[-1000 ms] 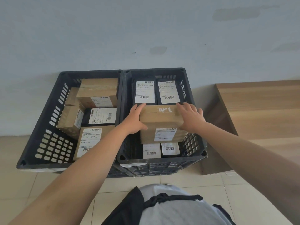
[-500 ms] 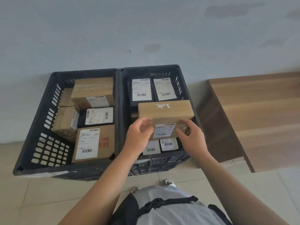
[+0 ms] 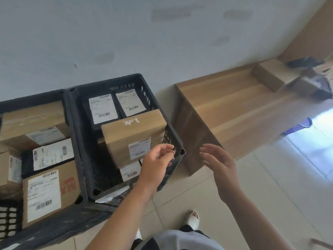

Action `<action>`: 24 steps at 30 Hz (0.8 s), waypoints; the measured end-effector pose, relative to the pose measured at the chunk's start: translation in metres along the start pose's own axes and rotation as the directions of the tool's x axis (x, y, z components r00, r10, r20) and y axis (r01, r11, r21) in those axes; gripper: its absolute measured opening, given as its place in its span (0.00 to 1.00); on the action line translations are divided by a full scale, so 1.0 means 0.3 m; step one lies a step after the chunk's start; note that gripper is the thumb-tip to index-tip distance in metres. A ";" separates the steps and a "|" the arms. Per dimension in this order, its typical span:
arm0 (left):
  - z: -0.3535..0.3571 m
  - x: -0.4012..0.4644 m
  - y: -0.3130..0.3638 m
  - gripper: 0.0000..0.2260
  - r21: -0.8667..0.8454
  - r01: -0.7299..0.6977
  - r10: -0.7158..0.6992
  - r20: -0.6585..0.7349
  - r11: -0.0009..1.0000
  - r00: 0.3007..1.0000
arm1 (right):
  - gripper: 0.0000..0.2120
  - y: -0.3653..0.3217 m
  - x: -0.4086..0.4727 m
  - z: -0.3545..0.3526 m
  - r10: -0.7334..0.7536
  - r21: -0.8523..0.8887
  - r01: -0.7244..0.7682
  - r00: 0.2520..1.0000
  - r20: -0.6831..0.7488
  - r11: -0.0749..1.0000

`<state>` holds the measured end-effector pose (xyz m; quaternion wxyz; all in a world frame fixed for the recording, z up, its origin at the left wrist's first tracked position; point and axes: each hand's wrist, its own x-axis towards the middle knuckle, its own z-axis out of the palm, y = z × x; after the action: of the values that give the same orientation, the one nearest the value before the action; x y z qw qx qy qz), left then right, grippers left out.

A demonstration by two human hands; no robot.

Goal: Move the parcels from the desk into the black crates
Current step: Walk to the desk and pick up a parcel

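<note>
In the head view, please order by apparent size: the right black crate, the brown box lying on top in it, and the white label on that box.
1. right black crate
2. brown box
3. white label

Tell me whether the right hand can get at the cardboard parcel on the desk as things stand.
Probably yes: the right hand is open and holds nothing, and the bare desk top lies between it and the cardboard parcel.

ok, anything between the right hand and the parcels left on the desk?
Head view: nothing in the way. Between the right hand and the parcels at the far end lies only bare wooden desk top.
</note>
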<state>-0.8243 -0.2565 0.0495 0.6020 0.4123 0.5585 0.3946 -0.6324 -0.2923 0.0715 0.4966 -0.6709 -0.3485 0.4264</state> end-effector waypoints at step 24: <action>1.311 0.189 0.068 0.06 0.165 0.010 -0.060 0.301 0.986 0.952 | 0.11 0.117 0.393 -1.197 0.149 0.419 0.062 0.879 -0.453 0.906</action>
<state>-0.4284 -0.2184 0.0632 0.6524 0.5060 0.4961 0.2688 -0.2547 -0.3291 0.0624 0.6894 -0.6395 -0.1003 0.3251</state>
